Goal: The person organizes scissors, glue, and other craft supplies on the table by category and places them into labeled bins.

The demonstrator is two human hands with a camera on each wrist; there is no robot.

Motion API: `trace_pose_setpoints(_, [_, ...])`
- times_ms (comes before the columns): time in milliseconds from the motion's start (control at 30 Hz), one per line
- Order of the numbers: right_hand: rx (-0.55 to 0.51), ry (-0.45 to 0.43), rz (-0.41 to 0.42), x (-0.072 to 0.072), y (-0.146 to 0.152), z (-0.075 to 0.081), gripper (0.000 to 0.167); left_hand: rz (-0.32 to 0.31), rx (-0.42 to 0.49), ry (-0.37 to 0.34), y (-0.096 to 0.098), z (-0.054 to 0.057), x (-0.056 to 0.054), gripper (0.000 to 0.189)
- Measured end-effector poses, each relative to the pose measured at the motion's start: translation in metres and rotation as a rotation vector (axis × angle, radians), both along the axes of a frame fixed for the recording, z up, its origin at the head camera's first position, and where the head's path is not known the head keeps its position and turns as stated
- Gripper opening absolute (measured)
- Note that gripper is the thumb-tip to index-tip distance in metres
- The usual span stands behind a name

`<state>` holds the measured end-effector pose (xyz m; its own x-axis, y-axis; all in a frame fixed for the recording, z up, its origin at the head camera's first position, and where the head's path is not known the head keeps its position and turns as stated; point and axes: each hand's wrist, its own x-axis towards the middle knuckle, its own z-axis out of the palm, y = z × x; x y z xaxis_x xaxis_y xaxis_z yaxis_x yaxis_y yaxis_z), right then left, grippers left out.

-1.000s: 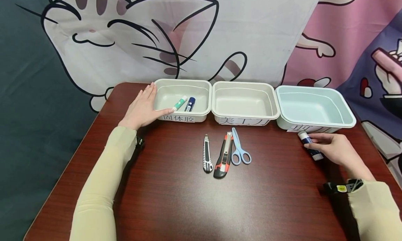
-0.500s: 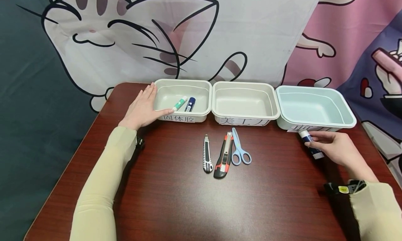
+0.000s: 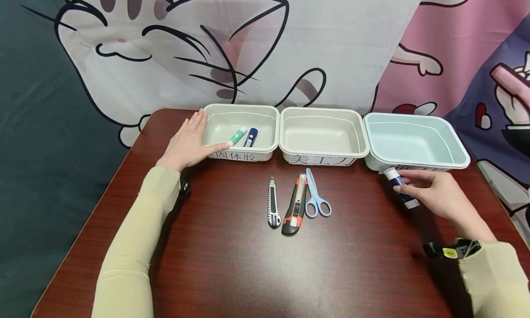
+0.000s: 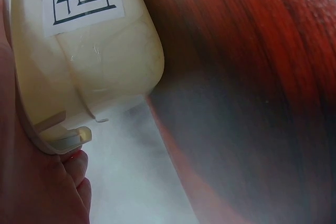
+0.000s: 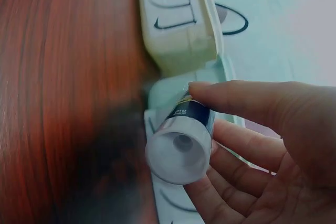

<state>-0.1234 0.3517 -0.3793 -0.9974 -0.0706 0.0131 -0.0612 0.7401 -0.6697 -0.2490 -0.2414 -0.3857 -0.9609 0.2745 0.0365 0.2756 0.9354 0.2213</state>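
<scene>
My right hand pinches a dark blue glue stick with white ends between thumb and fingers, in front of the light blue bin. In the right wrist view the glue stick points its hollow white end at the camera. My left hand rests with straight fingers along the left rim of the left cream bin, thumb over its front edge. Inside that bin lie a green glue stick and a blue glue stick.
A middle cream bin stands between the other two; all bear paper labels. On the brown table lie a small black-and-white utility knife, a larger red-and-black utility knife and light blue scissors. A cat-print cloth hangs behind.
My right hand has shifted slightly left and up with the glue stick, along the front of the light blue bin. The left hand stays in place.
</scene>
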Motion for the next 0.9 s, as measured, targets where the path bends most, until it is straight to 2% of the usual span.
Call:
trace_pose_setpoints(300, [-0.124, 0.066, 0.115, -0.001, -0.019, 0.008, 0.038, 0.004, -0.002, -0.006, 0.000, 0.001, 0.000, 0.123])
trace_pose_setpoints(567, [-0.140, 0.060, 0.164, -0.003, -0.034, 0.013, 0.038, 0.005, -0.002, -0.004, 0.000, 0.000, -0.001, 0.124])
trace_pose_setpoints(900, [-0.110, 0.000, 0.206, -0.008, -0.062, 0.012, 0.037, 0.002, -0.003, -0.010, 0.000, 0.000, -0.001, 0.124])
